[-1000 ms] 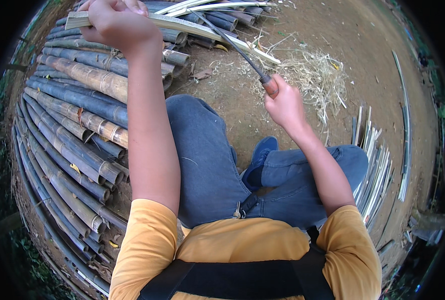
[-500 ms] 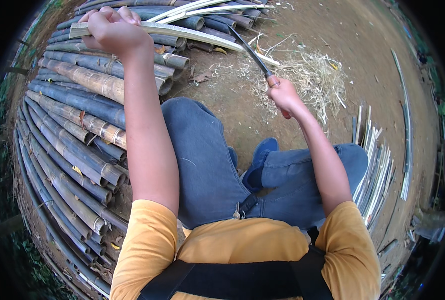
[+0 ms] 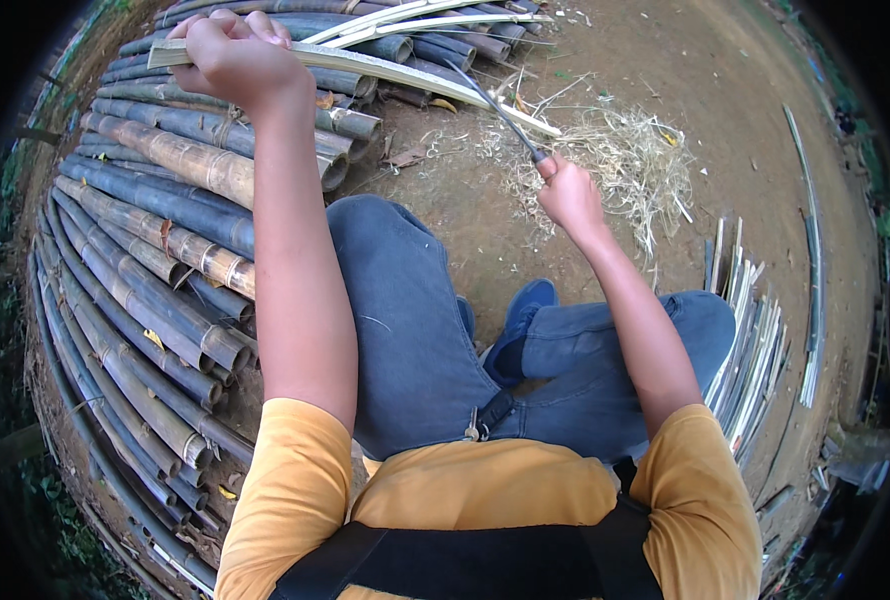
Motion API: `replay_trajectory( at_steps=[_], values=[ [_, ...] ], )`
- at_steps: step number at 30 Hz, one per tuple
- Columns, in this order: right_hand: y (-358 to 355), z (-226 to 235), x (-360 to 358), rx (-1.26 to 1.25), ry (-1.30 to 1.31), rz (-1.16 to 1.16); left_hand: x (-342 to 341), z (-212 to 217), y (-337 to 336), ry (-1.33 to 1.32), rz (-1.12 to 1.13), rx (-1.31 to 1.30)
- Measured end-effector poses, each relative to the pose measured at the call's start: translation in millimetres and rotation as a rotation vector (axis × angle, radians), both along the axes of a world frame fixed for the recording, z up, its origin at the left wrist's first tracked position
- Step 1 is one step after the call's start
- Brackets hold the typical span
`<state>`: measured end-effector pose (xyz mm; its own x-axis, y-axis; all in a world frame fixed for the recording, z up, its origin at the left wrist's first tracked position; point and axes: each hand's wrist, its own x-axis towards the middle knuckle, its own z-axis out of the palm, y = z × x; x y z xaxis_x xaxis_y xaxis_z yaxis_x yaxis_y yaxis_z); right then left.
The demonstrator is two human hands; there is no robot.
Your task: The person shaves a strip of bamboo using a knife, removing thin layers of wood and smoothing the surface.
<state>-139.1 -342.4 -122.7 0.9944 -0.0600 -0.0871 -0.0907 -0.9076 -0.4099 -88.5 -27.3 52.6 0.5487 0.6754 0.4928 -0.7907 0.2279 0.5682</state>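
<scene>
My left hand point(image 3: 237, 58) is closed round the near end of a long, pale bamboo strip point(image 3: 395, 73), which slants away to the right. In my right hand point(image 3: 571, 192) is the handle of a long-bladed knife point(image 3: 508, 122), mostly covered by my fingers. The blade crosses the strip near its far end, seen nearly edge-on; whether it touches the strip I cannot tell. Beneath that end lies a heap of thin, curly shavings point(image 3: 630, 165).
Stacked bamboo poles point(image 3: 170, 150) fill the left side, with more pale strips point(image 3: 405, 25) resting on top at the back. A bundle of split strips point(image 3: 753, 350) lies right of my knee. Further right are long thin strips point(image 3: 811, 260) on the dirt ground.
The knife blade has turned from showing its flat side to nearly edge-on, as my right hand rolled over the handle. My left hand and the strip shifted slightly right.
</scene>
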Motion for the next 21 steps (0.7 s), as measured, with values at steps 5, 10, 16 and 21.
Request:
replay_trajectory(
  at_steps=[5, 10, 16, 21],
  values=[
    [27.4, 1.9, -0.4, 0.017, 0.061, -0.03, 1.1, -19.3, 31.9, 0.023, -0.039, -0.063],
    [-7.0, -19.4, 20.5, 0.5, 0.343, -0.065, 0.1, -12.3, 19.0, -0.008, -0.072, 0.019],
    [-3.7, -3.9, 13.1, 0.257, 0.122, 0.026, 0.0, -2.8, 7.9, -0.014, -0.016, 0.017],
    [26.1, 25.7, -21.0, 0.0, -0.037, 0.097, 0.9, -12.6, 21.2, -0.025, -0.059, 0.02]
  ],
)
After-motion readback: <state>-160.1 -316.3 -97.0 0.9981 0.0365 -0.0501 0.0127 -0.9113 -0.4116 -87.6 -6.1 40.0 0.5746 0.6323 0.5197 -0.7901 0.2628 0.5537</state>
